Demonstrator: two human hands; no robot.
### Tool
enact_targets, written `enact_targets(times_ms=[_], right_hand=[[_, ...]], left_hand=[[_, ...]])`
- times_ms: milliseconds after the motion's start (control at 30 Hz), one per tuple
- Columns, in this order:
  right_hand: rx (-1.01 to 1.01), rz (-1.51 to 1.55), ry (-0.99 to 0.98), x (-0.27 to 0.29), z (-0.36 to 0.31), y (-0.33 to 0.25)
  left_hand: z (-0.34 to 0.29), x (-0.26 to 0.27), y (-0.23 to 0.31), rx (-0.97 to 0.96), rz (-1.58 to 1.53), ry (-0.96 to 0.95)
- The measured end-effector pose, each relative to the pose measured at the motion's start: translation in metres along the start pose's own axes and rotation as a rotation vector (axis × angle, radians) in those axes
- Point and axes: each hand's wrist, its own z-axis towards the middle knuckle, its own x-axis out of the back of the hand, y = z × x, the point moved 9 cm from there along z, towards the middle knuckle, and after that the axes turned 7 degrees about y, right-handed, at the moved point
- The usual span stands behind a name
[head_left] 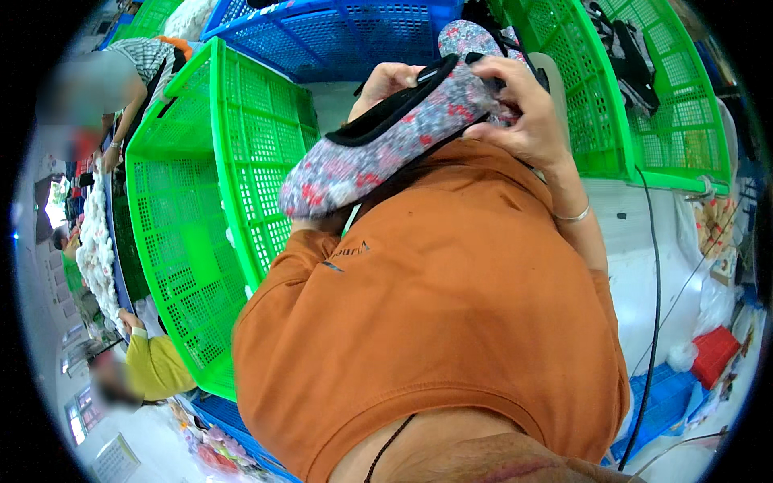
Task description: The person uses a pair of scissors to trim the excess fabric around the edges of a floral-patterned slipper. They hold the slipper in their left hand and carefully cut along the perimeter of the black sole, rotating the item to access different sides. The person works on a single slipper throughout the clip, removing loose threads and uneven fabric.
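Close in front of my chest I hold a slipper shoe [394, 145], grey with a red floral pattern and a black-edged opening. Its toe points down to the left and its heel up to the right. My left hand [388, 87] is closed on the far side of its black edge, and the shoe covers much of that forearm. At the heel, my right hand [523, 113] grips it with thumb and bent fingers. Just beyond lies another slipper shoe [467, 39] with the same pattern, partly hidden behind my right hand.
Green plastic crates stand at my left [229, 161] and right [564, 80]; the right one holds dark items [632, 64]. A blue crate [354, 36] is ahead. A black cable [656, 282] hangs at the right. Other people work at the left, beside white fluffy material [98, 249].
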Motion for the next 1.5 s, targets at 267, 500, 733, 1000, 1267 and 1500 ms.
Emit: enact_targets(times_ms=[267, 500, 733, 1000, 1267, 1500], right_hand=[[-0.182, 0.1, -0.219, -0.05, 0.005, 0.016], [-0.721, 0.703, 0.264, -0.046, -0.014, 0.083], [-1.031, 0.837, 0.276, -0.064, -0.037, 0.097], [-0.969, 0.744, 0.279, -0.053, -0.05, 0.117], [-0.608, 0.567, 0.39, -0.007, -0.017, 0.071], [-0.421, 0.348, 0.42, 0.006, -0.016, 0.066]], left_hand=[[0.022, 0.028, -0.081, 0.774, -0.475, 0.023], [0.015, 0.026, -0.019, 0.132, -0.439, 0.066], [0.008, 0.02, 0.013, -0.016, -0.288, 0.221], [0.019, 0.024, 0.038, 0.006, -0.006, 0.322], [0.009, 0.015, 0.03, 0.12, 0.199, 0.23], [0.012, 0.01, 0.016, 0.221, 0.166, 0.208]])
